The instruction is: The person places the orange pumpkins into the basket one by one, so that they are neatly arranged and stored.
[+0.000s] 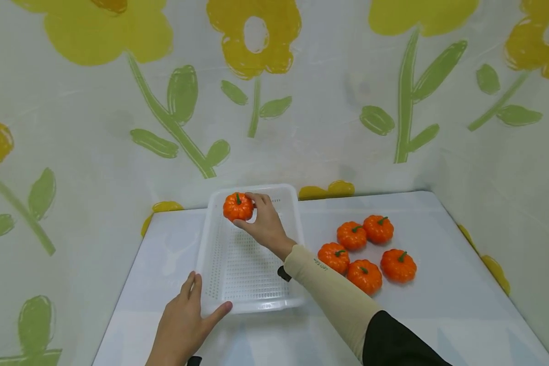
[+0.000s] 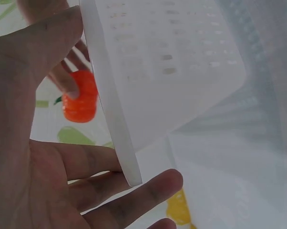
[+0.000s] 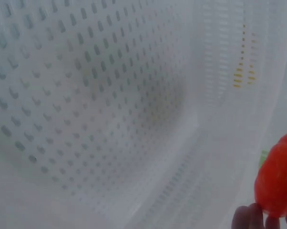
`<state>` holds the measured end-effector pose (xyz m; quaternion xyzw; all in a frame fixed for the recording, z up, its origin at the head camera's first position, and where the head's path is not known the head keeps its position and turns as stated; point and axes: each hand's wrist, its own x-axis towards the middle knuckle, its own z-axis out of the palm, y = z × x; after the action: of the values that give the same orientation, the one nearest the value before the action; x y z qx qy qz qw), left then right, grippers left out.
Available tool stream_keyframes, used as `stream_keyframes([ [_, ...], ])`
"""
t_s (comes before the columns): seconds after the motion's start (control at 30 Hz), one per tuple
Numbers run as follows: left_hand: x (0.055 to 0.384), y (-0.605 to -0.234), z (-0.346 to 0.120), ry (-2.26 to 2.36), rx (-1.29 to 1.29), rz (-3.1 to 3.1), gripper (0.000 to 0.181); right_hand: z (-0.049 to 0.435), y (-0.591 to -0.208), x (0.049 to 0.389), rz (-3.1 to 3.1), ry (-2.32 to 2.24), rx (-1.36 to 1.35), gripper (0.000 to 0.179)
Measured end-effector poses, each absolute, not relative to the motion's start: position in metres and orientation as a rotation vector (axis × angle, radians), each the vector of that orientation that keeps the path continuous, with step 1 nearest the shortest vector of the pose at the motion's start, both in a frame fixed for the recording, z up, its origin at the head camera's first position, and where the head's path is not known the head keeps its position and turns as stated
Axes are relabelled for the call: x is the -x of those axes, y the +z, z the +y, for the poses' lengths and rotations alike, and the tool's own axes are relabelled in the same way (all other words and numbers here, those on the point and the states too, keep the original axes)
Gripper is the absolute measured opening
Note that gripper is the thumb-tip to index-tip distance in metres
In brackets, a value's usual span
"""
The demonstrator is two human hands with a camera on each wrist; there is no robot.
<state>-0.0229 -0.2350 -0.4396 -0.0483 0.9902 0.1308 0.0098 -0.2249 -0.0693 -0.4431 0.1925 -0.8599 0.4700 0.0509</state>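
Observation:
A small orange pumpkin (image 1: pixel 238 207) with a green stem is pinched between the thumb and fingers of my right hand (image 1: pixel 266 223). That hand holds it over the far left part of a white perforated plastic basket (image 1: pixel 251 307). In the right wrist view the pumpkin (image 3: pixel 278 176) shows at the lower right, beside the basket's wall. My left hand (image 1: pixel 183 317) is at the basket's near left corner, thumb and fingers spread around it. Seen from the left wrist, the straight fingers (image 2: pixel 134 195) lie along the basket's rim (image 2: pixel 117 129).
Several more orange pumpkins (image 1: pixel 364 277) sit in a loose group on the white table (image 1: pixel 444 305), right of the basket. Behind the table stands a pale wall (image 1: pixel 320 127) with painted yellow flowers; similar walls flank both sides.

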Motion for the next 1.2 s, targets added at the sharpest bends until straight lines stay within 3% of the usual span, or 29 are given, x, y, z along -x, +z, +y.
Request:
stream_keyframes([
  [1.2, 0.022, -0.437, -0.236, 0.417, 0.134, 3.14, 0.114, -0.094, -0.493, 0.239, -3.062, 0.982, -0.523, 0.069],
])
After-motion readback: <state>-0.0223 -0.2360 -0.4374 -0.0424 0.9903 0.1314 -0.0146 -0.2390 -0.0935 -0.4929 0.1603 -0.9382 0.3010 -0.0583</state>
